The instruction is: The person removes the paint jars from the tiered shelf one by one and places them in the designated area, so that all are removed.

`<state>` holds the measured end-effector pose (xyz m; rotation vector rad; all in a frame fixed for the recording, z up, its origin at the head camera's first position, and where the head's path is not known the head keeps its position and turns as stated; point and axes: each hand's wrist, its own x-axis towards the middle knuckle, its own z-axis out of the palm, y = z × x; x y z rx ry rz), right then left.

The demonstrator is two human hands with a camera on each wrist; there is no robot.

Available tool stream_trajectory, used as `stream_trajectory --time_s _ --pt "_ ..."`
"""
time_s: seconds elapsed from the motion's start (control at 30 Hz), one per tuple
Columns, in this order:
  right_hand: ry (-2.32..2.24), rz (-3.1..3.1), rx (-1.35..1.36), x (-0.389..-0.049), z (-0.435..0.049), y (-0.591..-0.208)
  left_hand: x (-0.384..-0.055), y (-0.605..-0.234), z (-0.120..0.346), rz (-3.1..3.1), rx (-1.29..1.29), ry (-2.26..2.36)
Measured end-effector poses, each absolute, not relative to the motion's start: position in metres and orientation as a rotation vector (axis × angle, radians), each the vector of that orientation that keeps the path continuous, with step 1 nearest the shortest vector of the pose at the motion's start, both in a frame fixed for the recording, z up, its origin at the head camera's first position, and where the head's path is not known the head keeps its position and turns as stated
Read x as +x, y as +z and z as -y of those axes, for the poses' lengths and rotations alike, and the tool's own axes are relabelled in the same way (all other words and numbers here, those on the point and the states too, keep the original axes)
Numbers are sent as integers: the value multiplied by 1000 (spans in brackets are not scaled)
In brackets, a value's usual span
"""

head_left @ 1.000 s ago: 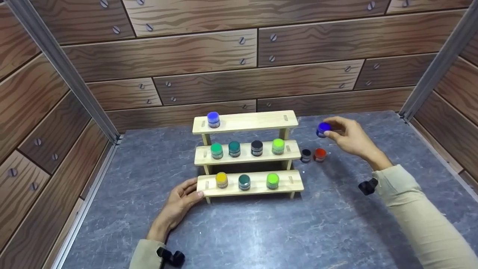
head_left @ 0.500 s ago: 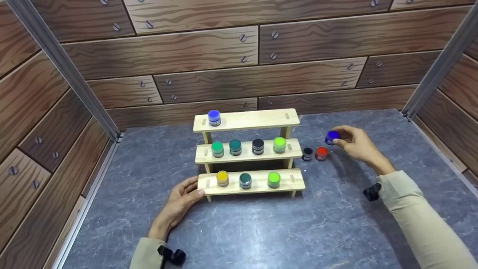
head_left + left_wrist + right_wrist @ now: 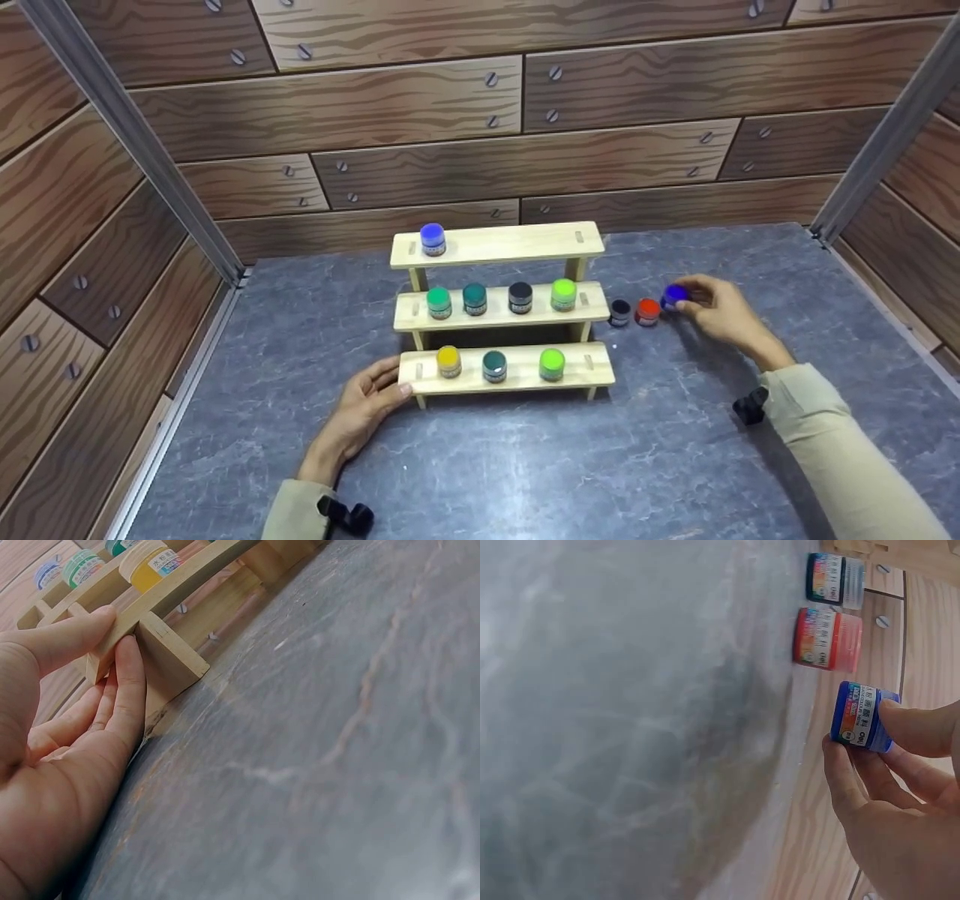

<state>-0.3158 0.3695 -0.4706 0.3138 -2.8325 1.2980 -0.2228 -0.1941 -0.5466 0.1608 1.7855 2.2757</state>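
My right hand (image 3: 724, 311) pinches a dark blue paint jar (image 3: 862, 714) between thumb and fingers, low beside the red paint jar (image 3: 647, 312). Left of the red one stands a black paint jar (image 3: 619, 313). With thumb above and fingers beneath, my left hand (image 3: 364, 409) grips the left end of the lowest step of a three-step wooden stand (image 3: 510, 255). On its top step is a violet-blue jar (image 3: 433, 239). Two green jars, a black jar (image 3: 520, 298) and a lime jar line the middle step. A yellow jar (image 3: 150, 566), a dark green jar (image 3: 494, 366) and a lime jar (image 3: 552, 364) occupy the bottom one.
The grey marbled tabletop (image 3: 480, 465) carries everything. Wood-patterned panels (image 3: 420, 97) enclose the back and both sides, with metal rails (image 3: 150, 157) at the corners. Dark wrist cameras (image 3: 345, 515) sit at both cuffs.
The right hand has brought the dark blue jar rightward and down toward the table, beside the red jar. My left hand keeps its grip on the stand.
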Motion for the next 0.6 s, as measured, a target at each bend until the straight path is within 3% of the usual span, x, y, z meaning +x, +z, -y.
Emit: stream_trajectory --time_s 0.6 --pt "1296 2903 293 -313 -374 -484 -223 -548 195 -1791 149 2278"
